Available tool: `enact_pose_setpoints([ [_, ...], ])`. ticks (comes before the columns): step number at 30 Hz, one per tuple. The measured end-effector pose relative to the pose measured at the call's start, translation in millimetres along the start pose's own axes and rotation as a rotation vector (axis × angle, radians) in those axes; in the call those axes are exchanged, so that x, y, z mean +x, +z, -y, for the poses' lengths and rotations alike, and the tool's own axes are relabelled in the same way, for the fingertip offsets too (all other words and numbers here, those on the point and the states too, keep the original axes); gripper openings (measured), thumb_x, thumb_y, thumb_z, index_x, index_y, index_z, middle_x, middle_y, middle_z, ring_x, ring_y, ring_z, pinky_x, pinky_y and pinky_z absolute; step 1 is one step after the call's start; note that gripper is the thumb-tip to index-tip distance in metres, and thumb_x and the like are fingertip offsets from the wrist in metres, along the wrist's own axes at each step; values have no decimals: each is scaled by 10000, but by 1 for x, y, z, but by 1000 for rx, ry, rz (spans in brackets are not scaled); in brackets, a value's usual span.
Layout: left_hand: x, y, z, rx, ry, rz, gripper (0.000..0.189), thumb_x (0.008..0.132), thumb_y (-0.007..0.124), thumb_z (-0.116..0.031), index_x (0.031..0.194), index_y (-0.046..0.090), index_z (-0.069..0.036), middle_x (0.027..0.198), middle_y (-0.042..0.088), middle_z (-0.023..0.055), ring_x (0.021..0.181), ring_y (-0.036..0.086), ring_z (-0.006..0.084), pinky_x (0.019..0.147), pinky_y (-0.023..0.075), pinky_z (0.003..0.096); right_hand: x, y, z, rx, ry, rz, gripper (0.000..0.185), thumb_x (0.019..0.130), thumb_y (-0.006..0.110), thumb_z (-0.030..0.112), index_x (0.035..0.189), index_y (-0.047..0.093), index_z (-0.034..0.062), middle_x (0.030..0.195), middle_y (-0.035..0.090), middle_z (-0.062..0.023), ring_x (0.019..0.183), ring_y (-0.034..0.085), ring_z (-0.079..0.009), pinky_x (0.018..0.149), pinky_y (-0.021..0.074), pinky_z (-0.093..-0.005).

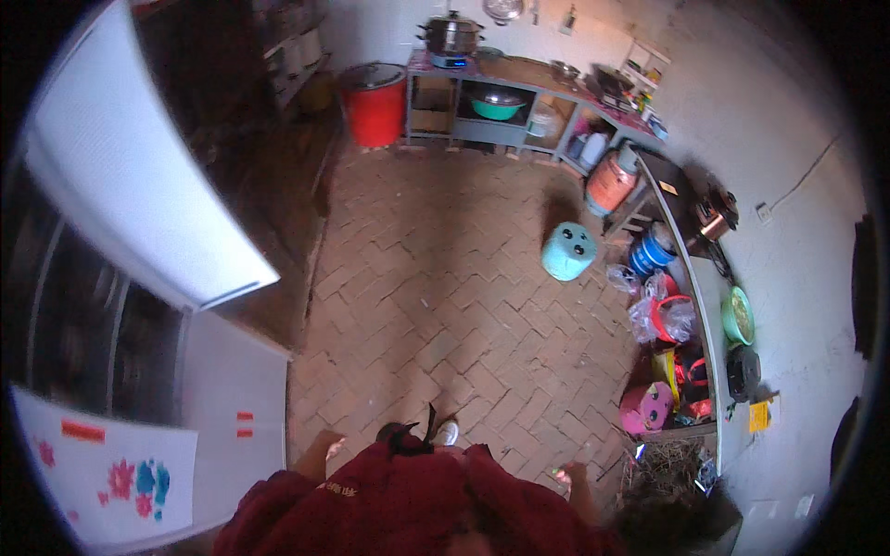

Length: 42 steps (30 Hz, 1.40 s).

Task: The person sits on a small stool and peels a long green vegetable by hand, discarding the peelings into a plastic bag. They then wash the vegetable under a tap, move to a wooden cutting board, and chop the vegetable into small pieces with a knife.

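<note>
My left hand (335, 447) hangs low at my side, above the brick floor (431, 278) and near a white cabinet (236, 389). Only part of that hand shows, so its finger pose is unclear. On the other side, my right hand (564, 477) also hangs beside my body. A tiny green spot shows at its fingers, too small to identify. A dark red garment (417, 500) covers my torso, and a white shoe (449, 434) pokes out beneath it. Ahead on the floor stands a light blue stool (569, 251) with a cartoon face.
A white door panel (160, 167) swings out at left. Along the far wall are a red bucket (375, 108), a counter holding a steamer pot (453, 36), and a gas cylinder (612, 182). At right, a long table (678, 208) stands over plastic bags (660, 316) and a pink stool (646, 408).
</note>
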State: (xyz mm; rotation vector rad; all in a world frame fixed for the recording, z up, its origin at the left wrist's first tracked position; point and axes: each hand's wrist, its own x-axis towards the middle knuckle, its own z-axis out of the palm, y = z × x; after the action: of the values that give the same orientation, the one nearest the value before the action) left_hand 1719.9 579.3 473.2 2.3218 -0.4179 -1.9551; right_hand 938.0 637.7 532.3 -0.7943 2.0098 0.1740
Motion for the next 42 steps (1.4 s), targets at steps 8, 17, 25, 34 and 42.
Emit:
enact_pose_setpoints([
  [8, 8, 30, -200, -331, -220, -25, 172, 833, 685, -271, 772, 653, -114, 684, 594, 20, 553, 533, 151, 471, 416, 307, 135, -126, 214, -21, -508, -547, 193, 680, 715, 305, 649, 702, 115, 641, 672, -56, 659, 656, -264, 636, 525, -410],
  [17, 87, 16, -672, 55, 268, -149, 167, 811, 684, -271, 804, 672, -105, 671, 604, 18, 591, 570, 143, 506, 454, 303, 247, -204, 414, 241, -187, -361, 179, 691, 695, 296, 748, 725, 129, 762, 701, -92, 719, 664, -294, 702, 539, -398],
  [25, 134, 149, -1051, 426, 842, -24, 215, 824, 696, -234, 889, 692, -29, 799, 663, 65, 723, 610, 150, 663, 500, 337, 365, -339, 517, 283, -121, -312, 148, 744, 673, 197, 761, 704, 53, 795, 708, -89, 681, 675, -187, 624, 551, -334],
  [34, 63, 303, -1335, 451, 1026, 264, 323, 826, 723, -270, 1041, 677, -32, 978, 678, 74, 935, 613, 152, 828, 483, 297, 542, -584, 842, 278, -720, -512, 324, 787, 669, 340, 812, 625, 20, 771, 663, -157, 761, 634, -347, 678, 499, -436],
  [42, 44, 383, -1550, 303, 1093, 530, 415, 866, 698, -209, 1206, 573, -7, 1084, 653, 90, 994, 607, 149, 872, 483, 292, 538, -752, 1139, 606, -923, -57, 257, 869, 626, 234, 957, 630, -8, 825, 698, -90, 775, 648, -158, 719, 501, -298],
])
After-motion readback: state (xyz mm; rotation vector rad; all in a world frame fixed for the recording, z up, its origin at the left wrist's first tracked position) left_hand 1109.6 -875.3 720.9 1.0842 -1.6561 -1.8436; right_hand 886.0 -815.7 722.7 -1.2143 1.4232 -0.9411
